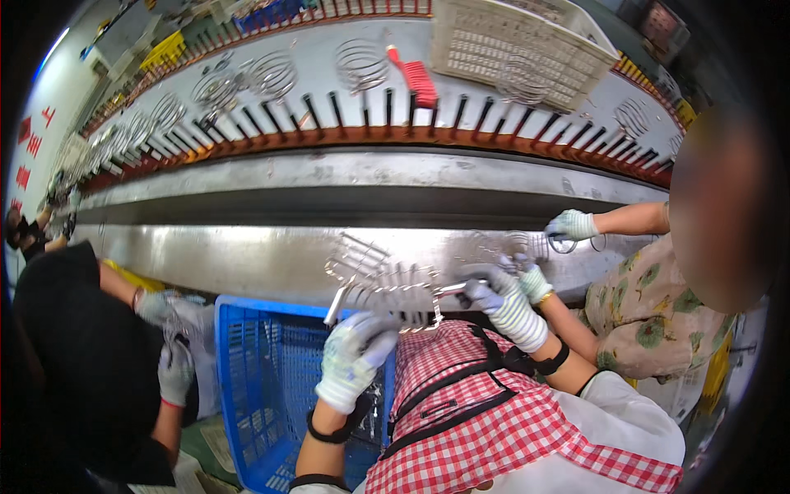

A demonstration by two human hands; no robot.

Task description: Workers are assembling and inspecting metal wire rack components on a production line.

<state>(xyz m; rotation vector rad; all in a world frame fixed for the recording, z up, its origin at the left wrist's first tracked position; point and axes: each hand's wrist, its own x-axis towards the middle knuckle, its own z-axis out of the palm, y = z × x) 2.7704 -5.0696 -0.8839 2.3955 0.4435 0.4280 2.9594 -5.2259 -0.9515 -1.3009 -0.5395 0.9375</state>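
Note:
A shiny wire rack [391, 286] with several bent loops and rods is in front of my body, above the front edge of the steel bench. My left hand [355, 358], in a white and grey work glove, is closed at the rack's lower left side, near a short bright metal tube [335, 305]. From the right, my right hand [504, 303], in a striped glove with grey fingertips, grips the rack by a rod on its right end. Another wire grid piece [360, 253] lies on the steel surface just beyond and partly overlaps the rack in view.
A blue plastic crate [276, 387] stands below my left hand. Beyond the steel bench [206, 247] runs a rail [395, 132] of upright black-tipped pegs, with wire coils [360, 64], a red brush [418, 82] and a white basket [510, 53] behind. Gloved co-workers flank me, the right one close.

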